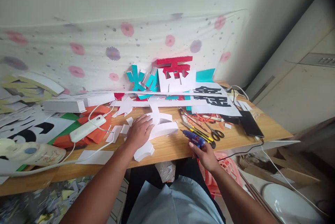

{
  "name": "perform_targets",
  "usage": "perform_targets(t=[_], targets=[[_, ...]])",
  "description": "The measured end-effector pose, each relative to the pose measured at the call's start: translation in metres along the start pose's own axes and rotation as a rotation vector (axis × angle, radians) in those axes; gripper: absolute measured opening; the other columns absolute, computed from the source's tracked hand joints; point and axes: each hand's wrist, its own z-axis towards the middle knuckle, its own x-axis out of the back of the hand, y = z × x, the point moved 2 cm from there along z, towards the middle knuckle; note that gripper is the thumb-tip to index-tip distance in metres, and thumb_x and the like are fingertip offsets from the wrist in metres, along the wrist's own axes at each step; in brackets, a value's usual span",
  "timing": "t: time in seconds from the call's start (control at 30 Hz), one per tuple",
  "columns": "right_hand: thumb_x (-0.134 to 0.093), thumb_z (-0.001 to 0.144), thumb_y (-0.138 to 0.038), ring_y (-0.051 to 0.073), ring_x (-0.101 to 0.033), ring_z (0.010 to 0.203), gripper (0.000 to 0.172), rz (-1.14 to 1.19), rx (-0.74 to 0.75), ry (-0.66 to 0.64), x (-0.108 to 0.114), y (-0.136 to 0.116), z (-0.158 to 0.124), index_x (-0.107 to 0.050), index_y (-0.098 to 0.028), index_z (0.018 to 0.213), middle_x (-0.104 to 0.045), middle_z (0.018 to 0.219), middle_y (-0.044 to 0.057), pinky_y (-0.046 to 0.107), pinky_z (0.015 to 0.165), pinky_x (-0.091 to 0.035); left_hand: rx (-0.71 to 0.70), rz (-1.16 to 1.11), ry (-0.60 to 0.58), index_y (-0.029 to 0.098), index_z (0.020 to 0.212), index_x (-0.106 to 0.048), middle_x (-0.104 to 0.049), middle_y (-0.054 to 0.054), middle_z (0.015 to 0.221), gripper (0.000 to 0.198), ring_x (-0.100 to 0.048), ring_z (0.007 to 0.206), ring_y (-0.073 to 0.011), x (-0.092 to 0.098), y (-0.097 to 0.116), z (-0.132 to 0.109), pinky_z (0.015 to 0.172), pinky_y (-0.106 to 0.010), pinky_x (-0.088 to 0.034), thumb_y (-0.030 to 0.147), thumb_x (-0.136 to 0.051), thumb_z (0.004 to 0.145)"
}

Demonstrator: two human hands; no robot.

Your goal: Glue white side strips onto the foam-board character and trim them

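Note:
My left hand [140,130] lies over a white three-dimensional cut-out character [164,130] near the table's front edge, its fingers bent together over the left part and covering it. My right hand [205,156] is closed round the handle of a blue glue gun [193,138]. The gun's nozzle points left, close to the character's right end but apart from it. A dark cord runs from the gun to the right. Scissors [216,134] and a yellow-black utility knife [205,137] lie just beyond the gun.
White strips [172,103] and teal cut-outs [136,79] lie behind, with a red character [175,64] by the wall. A white power strip [87,128] and a bottle [39,153] stand left. A black phone-like slab [251,123] lies right. A pink basket [227,171] sits below.

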Motion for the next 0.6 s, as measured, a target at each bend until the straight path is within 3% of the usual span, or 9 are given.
perform_targets(t=[0.1, 0.23, 0.33, 0.4, 0.5, 0.6], targets=[[-0.09, 0.08, -0.076, 0.016, -0.054, 0.051, 0.06, 0.013, 0.005, 0.002, 0.001, 0.004, 0.001, -0.074, -0.02, 0.091, -0.058, 0.062, -0.001, 0.03, 0.049, -0.049, -0.003, -0.017, 0.009, 0.024, 0.13, -0.081, -0.077, -0.012, 0.142, 0.036, -0.067, 0.138, -0.0338, -0.005, -0.004, 0.002, 0.121, -0.06, -0.053, 0.03, -0.052, 0.11], [-0.091, 0.079, -0.075, 0.015, -0.053, 0.051, 0.059, 0.009, 0.002, 0.024, 0.003, 0.009, 0.0, -0.076, -0.02, 0.095, -0.061, 0.064, -0.001, 0.03, 0.048, -0.048, 0.124, 0.03, -0.028, 0.021, 0.135, -0.078, -0.074, -0.012, 0.149, 0.043, -0.065, 0.143, -0.033, 0.005, 0.002, -0.01, 0.125, -0.057, -0.05, 0.032, -0.043, 0.112], [-0.093, 0.079, -0.073, 0.017, -0.055, 0.052, 0.058, 0.005, 0.0, 0.041, 0.007, 0.012, 0.0, -0.077, -0.02, 0.097, -0.066, 0.068, 0.002, 0.031, 0.049, -0.049, 0.288, 0.109, -0.095, 0.013, 0.153, -0.066, -0.06, -0.017, 0.165, 0.055, -0.053, 0.157, -0.0319, 0.013, 0.014, -0.023, 0.132, -0.052, -0.042, 0.04, -0.036, 0.116], [-0.093, 0.081, -0.072, 0.017, -0.056, 0.053, 0.056, -0.004, -0.004, 0.033, 0.008, 0.014, 0.0, -0.077, -0.02, 0.096, -0.065, 0.067, 0.002, 0.032, 0.05, -0.05, 0.391, 0.209, -0.167, 0.005, 0.161, -0.055, -0.046, -0.023, 0.174, 0.066, -0.041, 0.165, -0.038, 0.013, 0.023, -0.031, 0.135, -0.055, -0.037, 0.049, -0.037, 0.116], [-0.091, 0.083, -0.072, 0.018, -0.056, 0.053, 0.053, -0.022, -0.004, 0.014, 0.009, 0.013, 0.0, -0.076, -0.021, 0.09, -0.063, 0.062, 0.002, 0.032, 0.05, -0.049, 0.435, 0.293, -0.292, -0.003, 0.166, -0.046, -0.035, -0.029, 0.178, 0.078, -0.031, 0.168, -0.0444, 0.006, 0.036, -0.039, 0.138, -0.06, -0.028, 0.056, -0.037, 0.115], [-0.091, 0.082, -0.072, 0.018, -0.056, 0.053, 0.054, -0.031, 0.001, 0.019, 0.01, 0.011, 0.0, -0.078, -0.021, 0.093, -0.067, 0.066, 0.003, 0.033, 0.051, -0.051, 0.437, 0.31, -0.365, -0.005, 0.169, -0.039, -0.03, -0.03, 0.179, 0.082, -0.028, 0.17, -0.0453, -0.001, 0.042, -0.042, 0.139, -0.061, -0.025, 0.057, -0.035, 0.115]])
